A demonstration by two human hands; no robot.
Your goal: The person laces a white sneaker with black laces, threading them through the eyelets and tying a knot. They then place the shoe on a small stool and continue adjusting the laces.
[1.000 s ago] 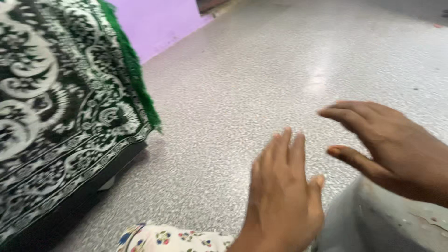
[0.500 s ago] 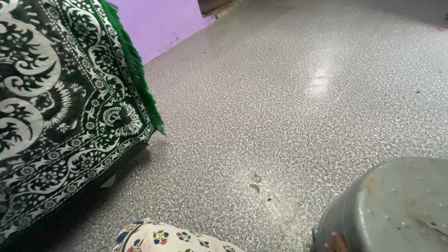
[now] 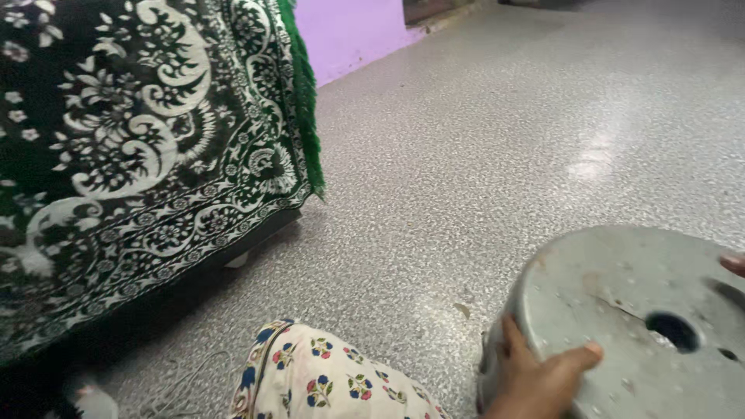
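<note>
The left hand (image 3: 535, 380) gripped the near left edge of a grey round metal disc (image 3: 621, 310), its fingers (image 3: 514, 341) curled down over the rim and the thumb (image 3: 578, 358) pressed flat on the top face. Only a fingertip of the right hand (image 3: 732, 264) showed at the picture's right edge, touching the far right part of the disc's top; whether that hand was closed around the rim could not be told. The disc sat low in the right corner of the view, over the speckled grey floor (image 3: 481, 155), its broad flat face turned up toward the camera and slightly tilted, with no long axis, being round. A dark round hole (image 3: 672, 330) lay near its middle, and the surface looked worn and spotted. Just left of the disc was a knee in cream cloth with small flowers (image 3: 326, 380). Well apart to the left hung a green and white patterned cover (image 3: 140, 155) with a green fringe (image 3: 306, 101), draped over a dark low frame. A purple wall (image 3: 349, 31) stood beyond it.
</note>
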